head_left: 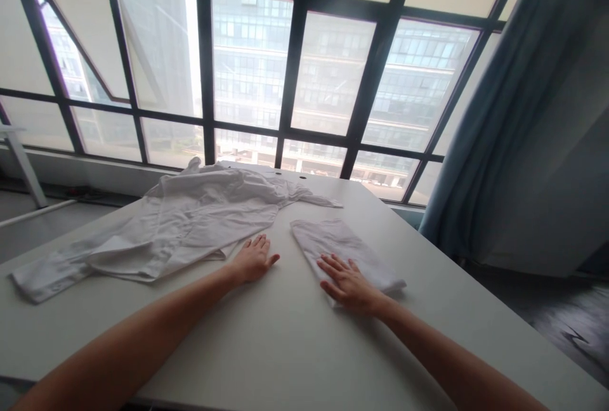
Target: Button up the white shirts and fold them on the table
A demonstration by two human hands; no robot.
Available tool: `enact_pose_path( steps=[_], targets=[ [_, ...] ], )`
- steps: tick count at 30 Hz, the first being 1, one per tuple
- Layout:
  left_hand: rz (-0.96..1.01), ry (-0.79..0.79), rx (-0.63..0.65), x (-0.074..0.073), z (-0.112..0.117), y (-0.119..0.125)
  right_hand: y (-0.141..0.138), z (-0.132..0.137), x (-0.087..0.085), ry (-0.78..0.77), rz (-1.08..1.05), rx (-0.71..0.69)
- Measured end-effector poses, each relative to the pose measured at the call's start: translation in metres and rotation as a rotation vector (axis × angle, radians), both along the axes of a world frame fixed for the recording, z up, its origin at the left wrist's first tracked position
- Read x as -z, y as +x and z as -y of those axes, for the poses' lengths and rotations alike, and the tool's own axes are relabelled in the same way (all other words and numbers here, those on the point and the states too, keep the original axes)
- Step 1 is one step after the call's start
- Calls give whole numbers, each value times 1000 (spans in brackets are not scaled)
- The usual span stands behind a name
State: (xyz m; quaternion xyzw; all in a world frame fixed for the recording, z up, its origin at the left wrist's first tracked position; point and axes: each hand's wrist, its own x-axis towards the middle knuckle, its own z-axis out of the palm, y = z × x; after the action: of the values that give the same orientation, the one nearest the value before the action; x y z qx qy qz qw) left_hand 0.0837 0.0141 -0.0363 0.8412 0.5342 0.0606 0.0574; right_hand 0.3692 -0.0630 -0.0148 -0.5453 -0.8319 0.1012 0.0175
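The white table (266, 341) in front of you bears two pieces of white cloth, one on the left and one on the right. On the right lies the folded cloth (340, 240), a flat, slightly creased oblong with its length running from far left to near right and its near part under your right hand (349, 285). That hand is released, palm down with its fingers laid out straight over the cloth rather than gripping it. Your left hand (252, 260) is also released and holds nothing; its fingers stretch out just beside the near right edge of the shirt (190, 214), though you cannot tell whether the fingertips touch it. The shirt lies spread and rumpled across the left and far part of the table, wrinkled through its middle, with a sleeve (52, 278) reaching to the near left and a narrow, bunched length of cloth pointing right, beyond the folded cloth. Beyond the table stands a dark-framed window (252, 59); a blue-grey curtain (480, 144) hangs on the right.
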Motion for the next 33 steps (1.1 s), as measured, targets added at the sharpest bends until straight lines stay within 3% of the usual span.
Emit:
enact_pose_path(
  steps=[5,8,11,14,18,27,33],
  targets=[
    [15,8,-12,1,0,1,102,-34,2,33,88,115],
    [48,29,-13,4,-1,1,140,-47,2,100,233,235],
    [59,45,-11,6,-3,1,151,-56,4,95,325,420],
    [38,47,-21,6,-3,2,147,-62,11,22,227,547],
    [38,42,-28,4,-1,2,156,-69,23,22,172,579],
    [31,48,-24,4,-2,2,220,-93,33,93,173,582],
    [34,59,-31,6,0,3,228,-96,33,91,176,594]
  ],
)
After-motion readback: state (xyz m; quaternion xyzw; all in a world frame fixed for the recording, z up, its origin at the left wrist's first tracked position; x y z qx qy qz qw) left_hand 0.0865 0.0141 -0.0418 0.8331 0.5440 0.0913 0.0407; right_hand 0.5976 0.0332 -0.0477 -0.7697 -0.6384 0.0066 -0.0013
